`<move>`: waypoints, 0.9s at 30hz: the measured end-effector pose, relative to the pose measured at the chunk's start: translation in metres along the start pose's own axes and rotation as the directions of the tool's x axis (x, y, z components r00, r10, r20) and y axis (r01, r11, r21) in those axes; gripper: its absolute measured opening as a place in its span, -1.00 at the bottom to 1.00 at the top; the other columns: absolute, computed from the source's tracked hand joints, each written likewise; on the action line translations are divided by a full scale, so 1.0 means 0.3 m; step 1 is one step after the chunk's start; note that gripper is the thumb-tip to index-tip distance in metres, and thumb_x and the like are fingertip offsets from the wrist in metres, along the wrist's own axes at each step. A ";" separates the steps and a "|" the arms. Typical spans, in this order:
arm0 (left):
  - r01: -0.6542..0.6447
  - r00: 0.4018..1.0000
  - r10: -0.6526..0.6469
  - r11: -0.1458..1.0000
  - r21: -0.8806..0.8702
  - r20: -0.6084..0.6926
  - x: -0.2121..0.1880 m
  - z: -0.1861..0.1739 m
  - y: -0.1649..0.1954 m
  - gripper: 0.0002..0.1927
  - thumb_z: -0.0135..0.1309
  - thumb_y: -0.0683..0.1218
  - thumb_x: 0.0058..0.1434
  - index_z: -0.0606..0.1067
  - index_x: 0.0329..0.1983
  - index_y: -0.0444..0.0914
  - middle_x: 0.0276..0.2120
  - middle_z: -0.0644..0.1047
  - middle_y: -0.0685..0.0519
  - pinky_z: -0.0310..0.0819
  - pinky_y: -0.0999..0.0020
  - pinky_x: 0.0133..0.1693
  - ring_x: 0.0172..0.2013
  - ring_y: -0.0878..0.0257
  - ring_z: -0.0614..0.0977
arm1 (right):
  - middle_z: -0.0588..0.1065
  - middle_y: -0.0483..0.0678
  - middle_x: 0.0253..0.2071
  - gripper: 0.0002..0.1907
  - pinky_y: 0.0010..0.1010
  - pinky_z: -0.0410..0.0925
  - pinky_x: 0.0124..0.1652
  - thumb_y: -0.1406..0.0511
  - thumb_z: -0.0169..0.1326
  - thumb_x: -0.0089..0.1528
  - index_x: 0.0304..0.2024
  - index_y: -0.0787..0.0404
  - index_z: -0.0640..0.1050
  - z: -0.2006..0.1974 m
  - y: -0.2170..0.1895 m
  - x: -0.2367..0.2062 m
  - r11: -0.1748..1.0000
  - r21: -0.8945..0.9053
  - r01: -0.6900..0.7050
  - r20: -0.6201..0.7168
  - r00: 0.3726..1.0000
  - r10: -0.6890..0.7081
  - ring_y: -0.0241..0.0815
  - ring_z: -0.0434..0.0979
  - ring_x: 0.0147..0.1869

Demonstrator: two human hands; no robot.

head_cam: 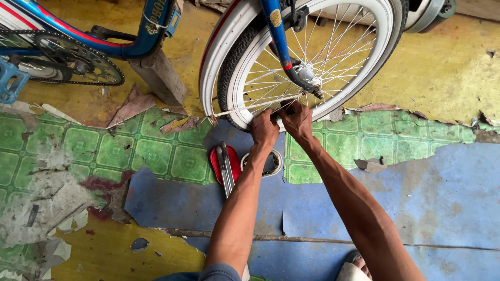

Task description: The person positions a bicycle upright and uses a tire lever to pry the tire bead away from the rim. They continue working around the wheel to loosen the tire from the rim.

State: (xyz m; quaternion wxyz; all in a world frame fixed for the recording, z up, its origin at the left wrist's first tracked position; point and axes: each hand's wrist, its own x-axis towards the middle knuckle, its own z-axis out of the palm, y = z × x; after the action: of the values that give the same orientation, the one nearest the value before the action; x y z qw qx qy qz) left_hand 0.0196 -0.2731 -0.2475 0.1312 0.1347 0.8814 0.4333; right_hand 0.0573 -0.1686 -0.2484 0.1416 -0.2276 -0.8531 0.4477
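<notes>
Two hands are working at the lower rim of a bike wheel (307,57), head cam only. L hand (264,130) is curling its fingers shut, pinching the white tyre edge (234,112). R hand (296,118) is closing its fingers round the rim just beside it, knuckles touching the L hand. Wheel is standing upright w/ blue fork (278,39) across the spokes. Red tool (225,164) and round tin (271,164) are lying on the floor (416,192) just below the wrists.

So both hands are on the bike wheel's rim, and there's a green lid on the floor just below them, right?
Not quite: the lid is red, not green, as the head view shows. Both hands, left and right, are at the white rim of the bicycle wheel.
</notes>
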 end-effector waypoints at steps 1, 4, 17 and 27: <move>0.054 0.997 -0.053 0.998 -0.021 0.049 0.001 0.005 -0.005 -0.63 0.02 -0.38 0.13 0.51 0.02 -0.33 -0.40 0.64 -0.17 0.59 0.21 -0.42 -0.45 0.05 0.68 | 0.66 0.13 -0.26 -0.70 -0.29 0.54 -0.27 0.25 0.25 0.17 -0.11 0.30 0.64 0.000 0.005 0.002 1.000 0.002 -0.001 0.018 1.000 0.001 -0.09 0.71 -0.28; 0.064 0.996 -0.062 0.998 -0.023 0.069 0.004 0.015 -0.020 -0.60 0.00 -0.39 0.13 0.51 0.05 -0.33 -0.43 0.63 -0.15 0.54 0.28 -0.51 -0.50 0.11 0.65 | 0.66 0.13 -0.23 -0.70 -0.25 0.56 -0.25 0.24 0.25 0.20 -0.09 0.28 0.64 -0.001 0.021 0.003 0.999 0.014 0.042 0.056 0.998 -0.043 -0.07 0.71 -0.25; -0.014 1.000 0.014 1.000 -0.006 0.012 0.005 0.017 -0.012 -0.92 0.08 -0.25 0.25 0.54 -0.21 -0.33 -0.35 0.63 -0.20 0.57 0.15 -0.26 -0.36 0.00 0.68 | 0.64 0.23 -0.18 -0.66 -0.28 0.56 -0.13 0.27 0.23 0.19 -0.07 0.39 0.62 -0.003 0.026 0.010 1.000 0.002 0.003 0.047 0.999 -0.003 -0.01 0.73 -0.15; -0.156 0.988 0.156 0.988 0.009 0.016 0.014 0.007 -0.035 -0.60 0.04 -0.44 -0.01 0.49 -0.05 -0.44 -0.41 0.60 -0.21 0.60 0.30 -0.47 -0.46 0.07 0.66 | 0.64 0.23 -0.33 -0.65 -0.19 0.50 -0.27 0.21 0.16 0.20 -0.12 0.38 0.65 -0.042 -0.008 0.009 0.997 -0.077 -0.009 0.116 0.993 0.018 0.03 0.67 -0.33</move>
State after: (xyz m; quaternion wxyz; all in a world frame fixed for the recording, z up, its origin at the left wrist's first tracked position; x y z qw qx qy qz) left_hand 0.0152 -0.2762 -0.2575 0.1029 0.2073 0.8693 0.4368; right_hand 0.0598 -0.1596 -0.2394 0.0796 -0.2123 -0.8748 0.4282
